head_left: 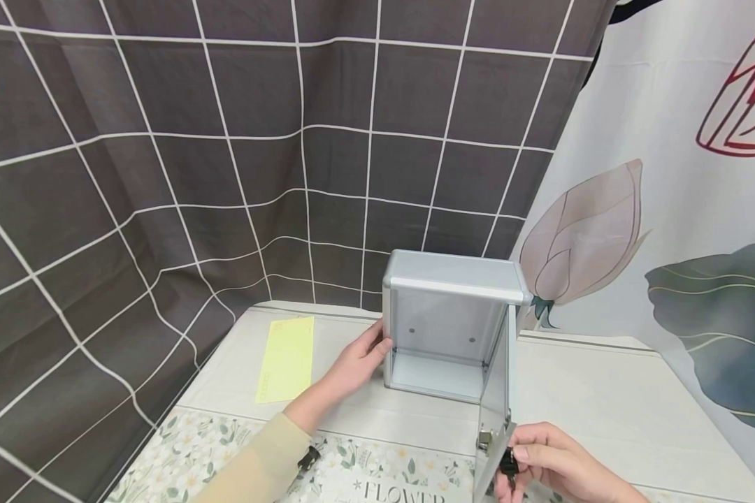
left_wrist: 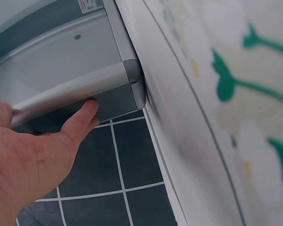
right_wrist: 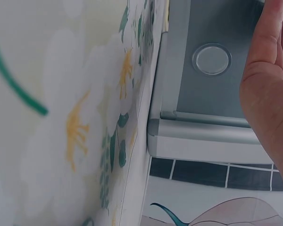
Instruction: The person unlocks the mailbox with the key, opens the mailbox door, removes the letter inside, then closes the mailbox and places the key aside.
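Metal box (head_left: 456, 271) upright on the table (head_left: 594, 391), mouth toward you, its interior in view with two round dots on the back panel. Door (head_left: 495, 391) hinged at the box's right edge, swung out toward you, its free edge well forward of the box.

Your left hand (head_left: 352, 363) sits against the box's outer left wall, near the front edge; fingers lightly bent and apart, touching the wall rather than wrapped round it. Your right hand (head_left: 556, 457) is forward and right of the box, at the door's free edge, thumb and fingers pinching the black keys (head_left: 509, 464); how far the fingers close behind them, you cannot tell. Lock catch (head_left: 485, 439) on the door's inner face, close by.

Room: dark gridded curtain (head_left: 333, 168) just behind the box, so little space there. White tabletop runs on right of the box to the table's right edge. Left of the box, past your left hand, yellow paper (head_left: 286, 360). Floral cloth (head_left: 409, 464) in front of the box, door reaching over it.
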Motion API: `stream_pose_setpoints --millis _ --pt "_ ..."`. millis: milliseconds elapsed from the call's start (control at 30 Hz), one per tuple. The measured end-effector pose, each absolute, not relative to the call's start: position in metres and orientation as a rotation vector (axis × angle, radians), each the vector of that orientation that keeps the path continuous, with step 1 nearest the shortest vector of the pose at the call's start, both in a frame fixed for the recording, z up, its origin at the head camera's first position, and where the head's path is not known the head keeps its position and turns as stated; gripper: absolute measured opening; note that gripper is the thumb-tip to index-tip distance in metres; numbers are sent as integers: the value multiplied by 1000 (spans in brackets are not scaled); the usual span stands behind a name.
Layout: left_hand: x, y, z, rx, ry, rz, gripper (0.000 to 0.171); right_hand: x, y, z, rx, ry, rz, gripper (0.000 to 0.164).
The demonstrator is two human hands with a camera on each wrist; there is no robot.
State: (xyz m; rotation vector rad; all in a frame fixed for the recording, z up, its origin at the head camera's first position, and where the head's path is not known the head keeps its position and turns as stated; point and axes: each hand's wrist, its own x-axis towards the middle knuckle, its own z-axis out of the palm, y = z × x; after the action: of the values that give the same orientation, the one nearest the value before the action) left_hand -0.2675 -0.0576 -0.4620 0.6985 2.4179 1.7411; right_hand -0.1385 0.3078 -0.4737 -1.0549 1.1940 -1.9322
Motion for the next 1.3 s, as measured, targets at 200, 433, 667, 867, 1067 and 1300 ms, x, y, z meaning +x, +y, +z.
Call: stream_pose_setpoints --millis 200,433,667,867,1067,1300 --pt "-265 -58 -461 704 2427 1719 68 -135 303 -470 -980 1205 -1932 42" --pt "-265 -58 -460 700 2448 1684 69 -133 294 -466 -949 1219 -1941 44" --pt "-262 -59 -457 696 2409 1711 69 -131 283 -465 -943 1239 -1960 45" --pt "-262 -59 -457 697 2411 1709 68 -128 273 -463 -884 1199 -2007 46" --pt "-263 -58 -457 701 2404 1710 69 -126 265 -459 -836 1199 -2052 42" --pt "-265 -59 -461 701 2399 1715 69 -127 254 -458 -794 1283 -2060 43"
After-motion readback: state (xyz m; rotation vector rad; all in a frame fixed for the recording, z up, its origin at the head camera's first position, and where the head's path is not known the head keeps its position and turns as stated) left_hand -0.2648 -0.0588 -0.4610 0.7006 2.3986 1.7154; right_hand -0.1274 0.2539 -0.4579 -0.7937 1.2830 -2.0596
